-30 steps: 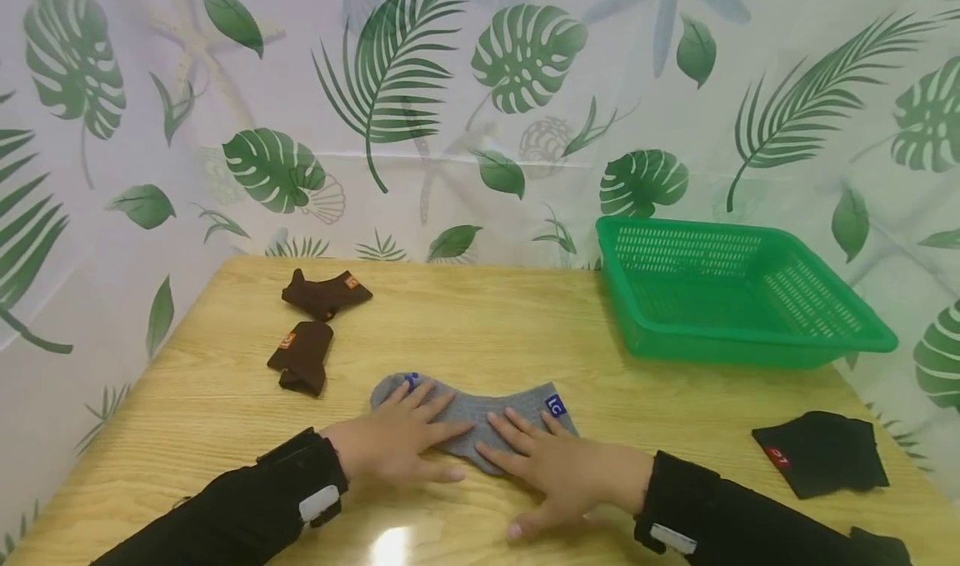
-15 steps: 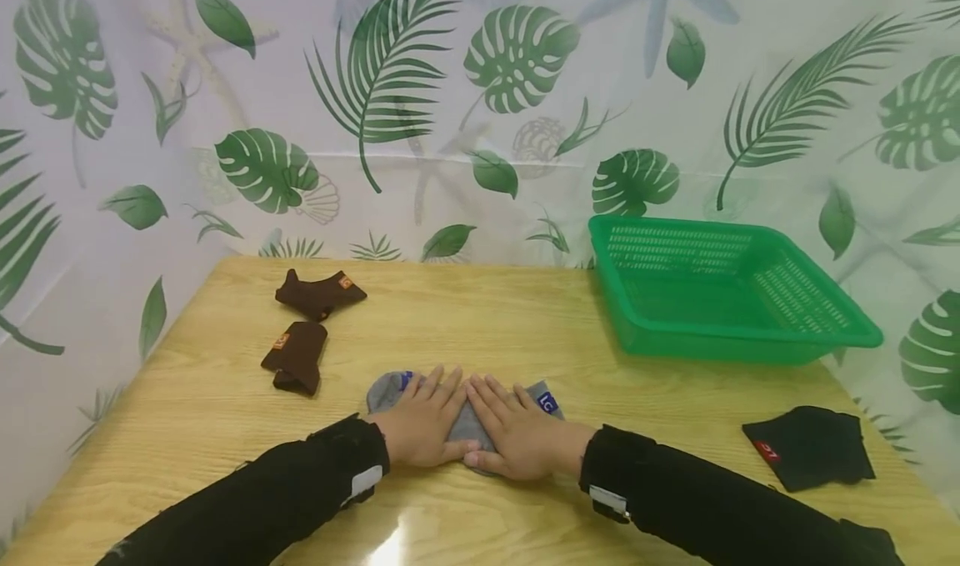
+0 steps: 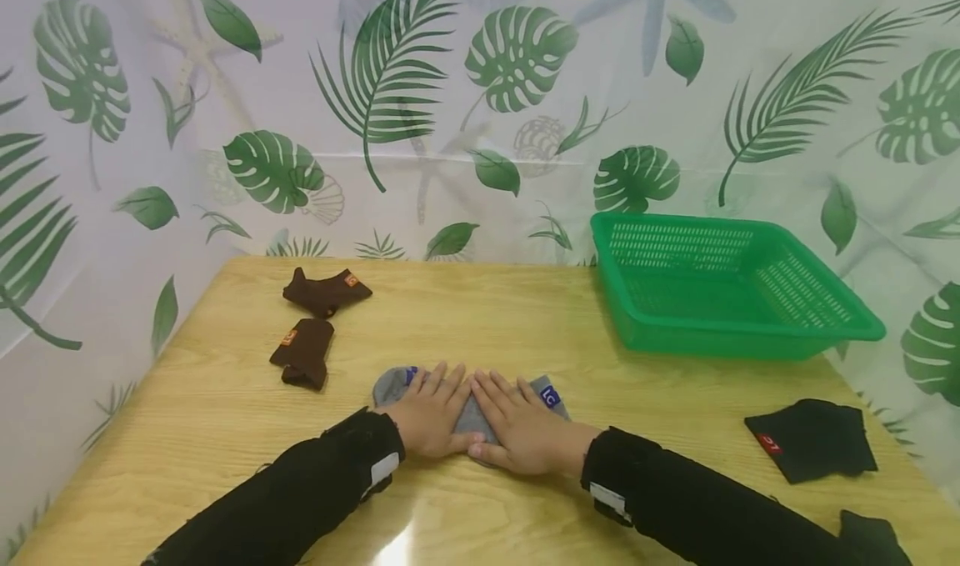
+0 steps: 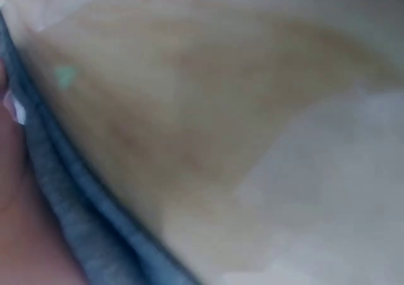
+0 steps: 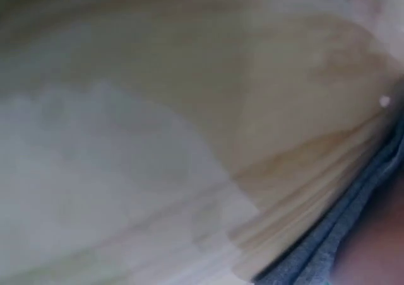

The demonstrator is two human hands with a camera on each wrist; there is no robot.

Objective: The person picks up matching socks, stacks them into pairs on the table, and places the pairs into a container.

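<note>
A grey sock [image 3: 472, 420] with blue LC marks lies flat on the table, its toe to the left and its cuff to the right. My left hand [image 3: 429, 412] rests on its left part with straight fingers. Flat on the cuff side lies my right hand [image 3: 519, 424], its fingertips and thumb meeting those of the left. Between the two hands a wedge of grey fabric shows; the rest under the palms is hidden. In the left wrist view the sock's layered edge [image 4: 69, 190] runs beside the hand, and the right wrist view shows a similar edge [image 5: 341, 234].
Two brown socks [image 3: 326, 292] [image 3: 303, 353] with orange labels lie at the back left of the wooden table [image 3: 465, 308]. A black sock [image 3: 813, 439] with a red label lies at the right. The green basket [image 3: 750, 341] stands at the back right, by the leaf-print backdrop.
Both hands have come together over the middle of the grey sock, the left moving right and the right moving left. In the last half second they have hardly moved.
</note>
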